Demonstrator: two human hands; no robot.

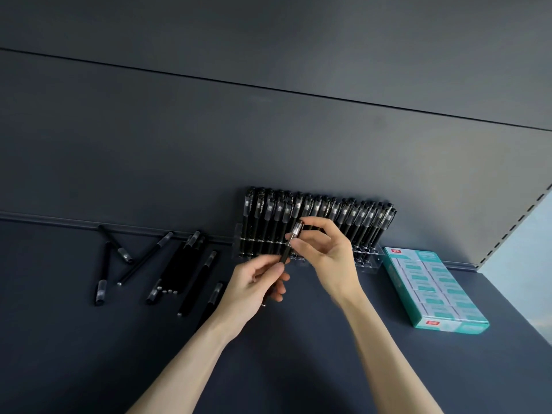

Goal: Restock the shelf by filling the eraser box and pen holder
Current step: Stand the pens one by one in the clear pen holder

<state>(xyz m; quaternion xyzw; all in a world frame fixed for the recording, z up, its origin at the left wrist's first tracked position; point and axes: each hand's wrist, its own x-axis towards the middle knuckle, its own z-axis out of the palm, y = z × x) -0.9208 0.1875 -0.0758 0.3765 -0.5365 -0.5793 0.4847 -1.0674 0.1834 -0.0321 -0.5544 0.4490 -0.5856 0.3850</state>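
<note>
Pen holder (369,259): a clear plastic rack at the back of the dark shelf (298,354), against the back panel (268,144). We record a dense row of black capped pens (316,216) standing in it, those toward the right end leaning right. Open holes show in its right front corner.

Held pen (286,253): black barrel, clear cap uppermost, tilted, in the air just in front of the holder's middle. The left hand (254,289) grips the lower barrel, fingers and thumb curled round it. The right hand (325,252) pinches the cap end between thumb and forefinger, with the other fingers loosely curved.

Loose pens (179,270): a scattered group lying flat on the shelf, left of the holder, at mixed angles.

Eraser box (433,288): teal, lying flat on the shelf just right of the holder. Its top face shows two columns of wrapped erasers.
</note>
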